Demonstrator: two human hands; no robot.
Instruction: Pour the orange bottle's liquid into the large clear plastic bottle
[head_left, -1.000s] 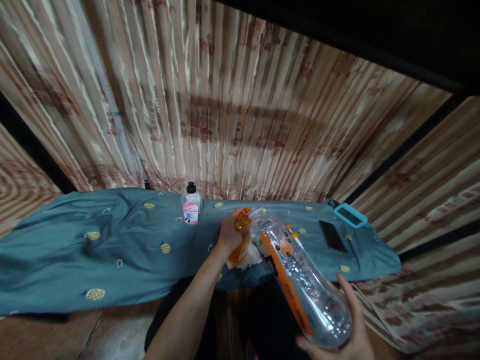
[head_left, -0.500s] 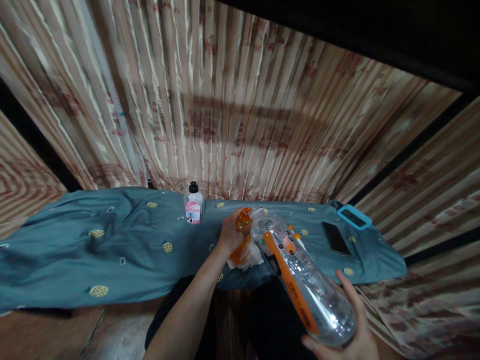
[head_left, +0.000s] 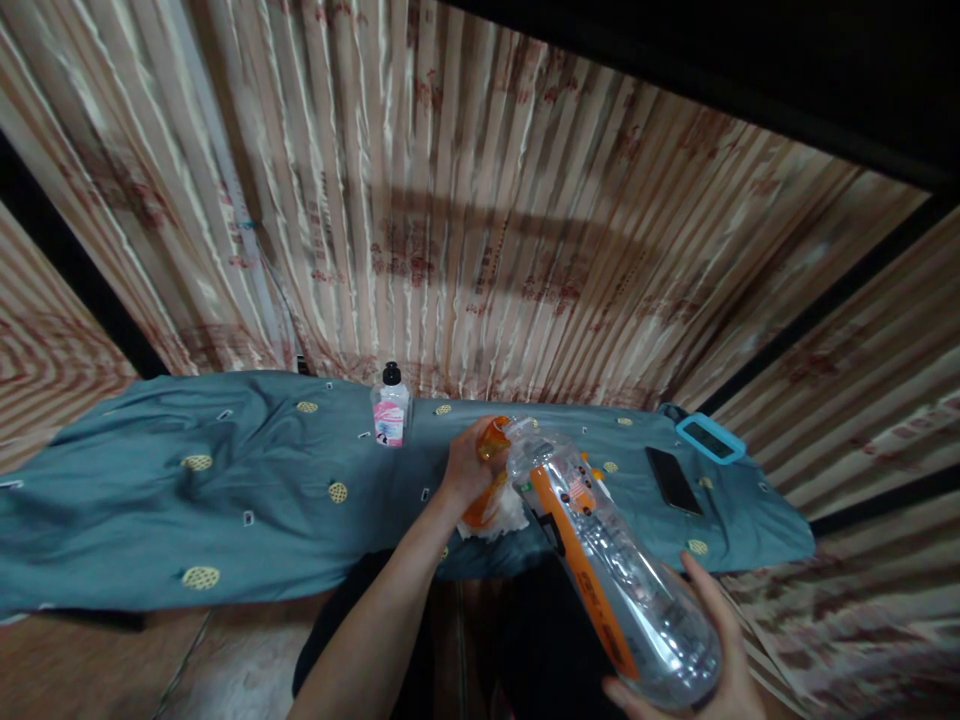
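My left hand (head_left: 466, 465) is wrapped round an orange see-through bottle (head_left: 491, 440), which stands over a crumpled white tissue (head_left: 512, 512). My right hand (head_left: 705, 650) grips the base of a large clear plastic bottle (head_left: 637, 590) with an orange label. The large bottle is tilted, its neck down toward the orange bottle's top. Its mouth is at or against that top; contact cannot be made out. Partly hidden behind the large bottle is a small orange-and-white item (head_left: 596, 473).
A bottle with a black cap and pink label (head_left: 390, 410) stands to the left on the teal patterned cloth (head_left: 277, 500). On the right lie a black phone (head_left: 673, 480) and a blue-framed device (head_left: 710, 438). Striped curtains (head_left: 480, 200) hang behind.
The view has shifted slightly. Both hands keep their grips, and the large bottle stays tilted toward the orange one.
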